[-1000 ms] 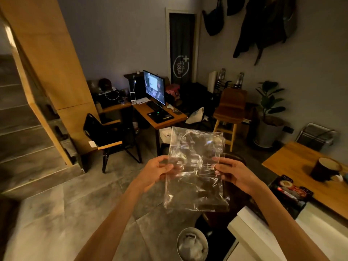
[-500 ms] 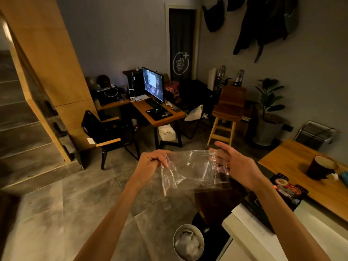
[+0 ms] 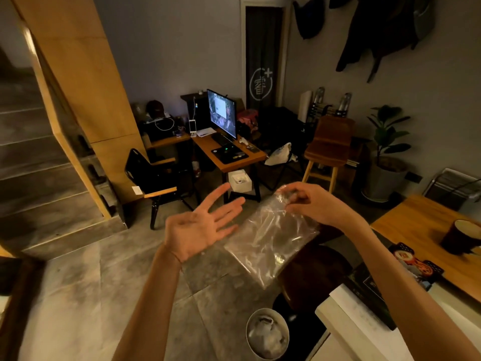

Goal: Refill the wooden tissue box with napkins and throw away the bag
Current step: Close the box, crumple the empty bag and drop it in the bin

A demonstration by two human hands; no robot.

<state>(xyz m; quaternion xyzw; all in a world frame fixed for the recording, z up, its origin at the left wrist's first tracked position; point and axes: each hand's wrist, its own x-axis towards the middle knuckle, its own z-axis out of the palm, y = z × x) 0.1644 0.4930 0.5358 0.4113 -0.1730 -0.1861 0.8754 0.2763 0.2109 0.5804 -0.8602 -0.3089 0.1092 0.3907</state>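
Observation:
A clear, empty plastic bag hangs in the air in front of me, pinched at its top corner by my right hand. It slants down and to the left from that hand. My left hand is held palm up beside the bag, fingers spread, touching nothing. A round waste bin with crumpled white rubbish stands on the floor below the bag. The wooden tissue box is not in view.
A white counter edge and a dark stool are at the lower right. A wooden table with a dark cup lies right. Ahead are a desk with a monitor, a black chair and stairs left.
My left hand let go of the bag and opened palm up. The bag, earlier stretched between both hands, now dangles from my right hand alone.

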